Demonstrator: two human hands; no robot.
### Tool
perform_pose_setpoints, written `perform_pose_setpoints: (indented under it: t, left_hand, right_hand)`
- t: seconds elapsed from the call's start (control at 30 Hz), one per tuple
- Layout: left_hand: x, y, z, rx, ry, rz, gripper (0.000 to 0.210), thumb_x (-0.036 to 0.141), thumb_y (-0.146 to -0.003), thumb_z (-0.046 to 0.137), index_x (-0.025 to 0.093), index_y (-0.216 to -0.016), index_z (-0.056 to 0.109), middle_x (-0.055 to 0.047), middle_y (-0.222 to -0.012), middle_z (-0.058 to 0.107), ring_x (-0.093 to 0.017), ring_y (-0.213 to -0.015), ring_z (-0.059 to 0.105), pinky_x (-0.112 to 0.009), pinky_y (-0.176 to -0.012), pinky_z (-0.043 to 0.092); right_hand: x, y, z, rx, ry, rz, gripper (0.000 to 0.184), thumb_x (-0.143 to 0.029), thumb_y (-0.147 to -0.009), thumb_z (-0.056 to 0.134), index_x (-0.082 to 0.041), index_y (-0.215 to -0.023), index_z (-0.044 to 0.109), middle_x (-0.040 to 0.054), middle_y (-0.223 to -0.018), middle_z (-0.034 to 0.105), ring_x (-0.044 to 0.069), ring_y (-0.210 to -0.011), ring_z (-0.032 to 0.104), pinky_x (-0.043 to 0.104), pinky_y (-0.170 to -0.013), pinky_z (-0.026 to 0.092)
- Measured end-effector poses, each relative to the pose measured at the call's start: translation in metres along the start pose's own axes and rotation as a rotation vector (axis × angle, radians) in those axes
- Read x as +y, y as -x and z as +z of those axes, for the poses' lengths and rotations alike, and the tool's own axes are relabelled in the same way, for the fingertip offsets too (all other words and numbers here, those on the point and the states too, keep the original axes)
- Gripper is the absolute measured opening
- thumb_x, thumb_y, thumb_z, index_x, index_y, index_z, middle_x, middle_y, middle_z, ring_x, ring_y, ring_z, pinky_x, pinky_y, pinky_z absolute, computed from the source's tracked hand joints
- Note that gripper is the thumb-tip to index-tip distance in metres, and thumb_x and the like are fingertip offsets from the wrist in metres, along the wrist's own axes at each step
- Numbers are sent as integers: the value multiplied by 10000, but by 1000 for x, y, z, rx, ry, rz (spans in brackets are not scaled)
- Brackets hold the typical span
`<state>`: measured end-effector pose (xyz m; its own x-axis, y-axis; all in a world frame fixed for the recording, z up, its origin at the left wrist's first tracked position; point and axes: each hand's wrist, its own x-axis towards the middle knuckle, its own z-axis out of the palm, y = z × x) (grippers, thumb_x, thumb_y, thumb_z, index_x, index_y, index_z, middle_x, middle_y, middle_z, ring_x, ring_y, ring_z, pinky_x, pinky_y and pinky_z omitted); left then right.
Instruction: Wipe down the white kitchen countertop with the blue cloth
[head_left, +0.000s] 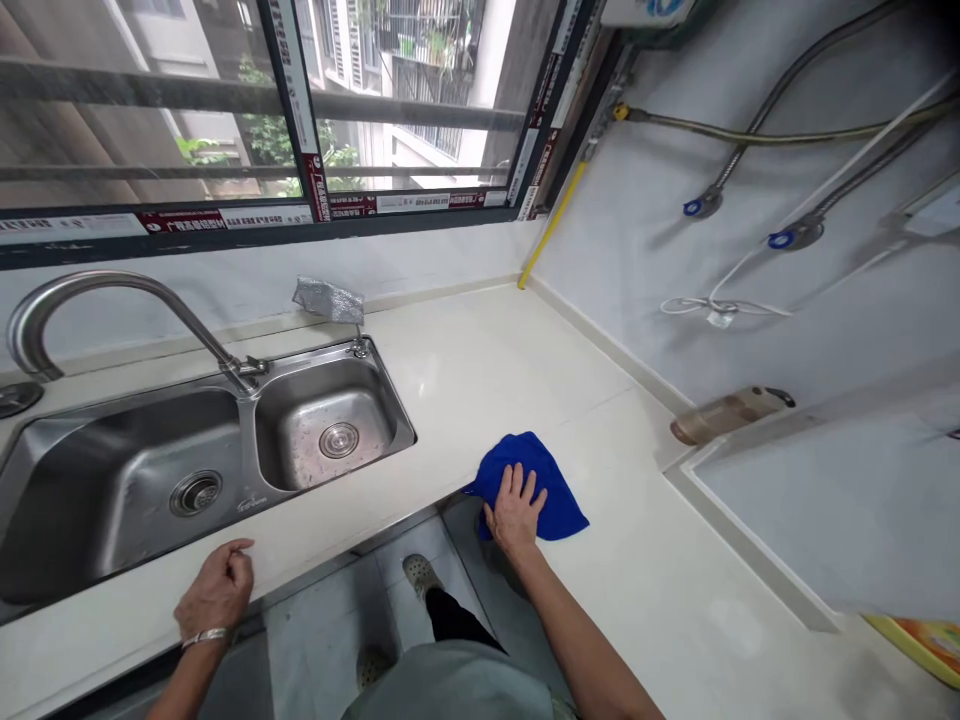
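Note:
A blue cloth lies spread on the white countertop, at the inner corner by its front edge. My right hand presses flat on the cloth, fingers stretched out and a little apart. Part of the cloth hangs over the counter edge. Over to the left, my left hand rests on the counter's front strip before the sink, its fingers curled in. I see nothing in that hand, and a bracelet circles its wrist.
A double steel sink with a curved faucet fills the left. Silvery wrapping covers something behind it. A brownish bottle-like container lies by the right wall, near a raised ledge. A yellow pipe rises in the corner.

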<state>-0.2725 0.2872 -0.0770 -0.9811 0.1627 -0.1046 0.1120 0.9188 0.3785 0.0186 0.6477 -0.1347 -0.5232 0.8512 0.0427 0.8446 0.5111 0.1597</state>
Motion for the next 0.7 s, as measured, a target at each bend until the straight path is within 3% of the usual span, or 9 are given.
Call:
perform_pose_setpoints:
  t: [0.3,0.5,0.7]
  left_hand:
    - [4,7,-2,94,-17,42,308,264,-906,431,245,-1047,704,-25,-1147,717,-161,-696,584,-281,-587,363]
    - [3,7,-4,76,11,48,304,256,-905,433,253,-1040,706,-29,-1148,720,-167,-715,602,-287,-593,370]
    - [-3,5,-1,31,30,28,318,292,-923,409,277,-1091,679,-2,-1269,674,-191,-831,626,-289,-605,369]
  right_hand:
    - [-3,-13,-1,-15,-74,-47,878,-368,-863,602,-60,-1558,162,178,-1640,56,434,-1485,-1,675,-1162,117]
    - [20,6,9,75,-93,-156,832,-327,-875,567,-134,-1572,156,82,-1655,49,354,-1505,-7,575,-1208,112]
    - [44,40,9,130,-58,-214,844,-254,-855,552,-177,-1579,124,49,-1653,99,307,-1510,37,539,-1214,136]
